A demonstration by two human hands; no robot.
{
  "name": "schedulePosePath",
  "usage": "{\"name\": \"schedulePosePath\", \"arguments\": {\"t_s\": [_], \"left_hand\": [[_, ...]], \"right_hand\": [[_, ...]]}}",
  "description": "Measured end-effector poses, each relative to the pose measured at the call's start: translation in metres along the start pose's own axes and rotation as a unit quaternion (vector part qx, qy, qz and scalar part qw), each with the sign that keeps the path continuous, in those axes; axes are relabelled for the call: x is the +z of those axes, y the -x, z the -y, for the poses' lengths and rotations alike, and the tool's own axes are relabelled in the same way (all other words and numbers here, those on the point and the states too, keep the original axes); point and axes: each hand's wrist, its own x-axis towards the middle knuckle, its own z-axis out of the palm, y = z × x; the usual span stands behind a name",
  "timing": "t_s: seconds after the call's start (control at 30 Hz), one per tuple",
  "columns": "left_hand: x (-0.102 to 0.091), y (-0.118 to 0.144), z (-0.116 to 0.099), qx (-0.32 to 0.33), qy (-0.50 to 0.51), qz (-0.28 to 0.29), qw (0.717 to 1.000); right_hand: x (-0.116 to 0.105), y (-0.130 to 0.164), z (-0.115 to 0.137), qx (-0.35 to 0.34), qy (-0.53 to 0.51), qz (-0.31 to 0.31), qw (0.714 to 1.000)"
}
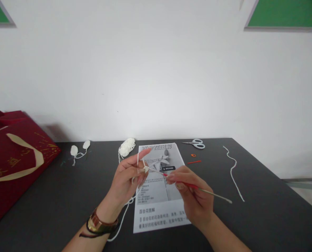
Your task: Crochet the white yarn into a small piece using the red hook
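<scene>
Black table [66, 199] against white wall [156, 87]; left fingers [131, 172] pinch white yarn [146, 169]; right fingers [186, 175] clamp red-handled hook [194, 186].

- Your left hand [129, 176] pinches white yarn [146, 169], a strand running up to its raised index finger.
- Your right hand [196, 194] holds a red-gripped hook [192, 186], its tip at that yarn.
- Beneath both lies a printed sheet [158, 205].
- Far side: a yarn bundle [127, 147] left of scissors [198, 144].
- Right: a loose white strand [234, 166].
- Left: a dark red bag [19, 154].
</scene>
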Motion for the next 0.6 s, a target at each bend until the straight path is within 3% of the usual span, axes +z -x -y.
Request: {"name": "schedulePosePath", "arguments": {"t_s": [0.23, 0.43, 0.5, 0.6], "left_hand": [[0.003, 0.0, -0.003, -0.064, 0.054, 0.014, 0.996], [0.001, 0.001, -0.003, -0.086, 0.04, 0.029, 0.995], [0.0, 0.001, -0.001, -0.081, 0.017, 0.031, 0.996], [-0.001, 0.001, 0.003, -0.065, -0.013, 0.029, 0.997]], "right_hand": [[-0.005, -0.009, -0.005, 0.093, -0.139, -0.046, 0.985], [-0.009, -0.012, -0.006, 0.135, -0.189, -0.065, 0.97], [-0.009, -0.013, -0.008, 0.171, -0.223, -0.089, 0.956], [-0.006, -0.017, -0.015, 0.258, -0.299, -0.115, 0.912]]}}
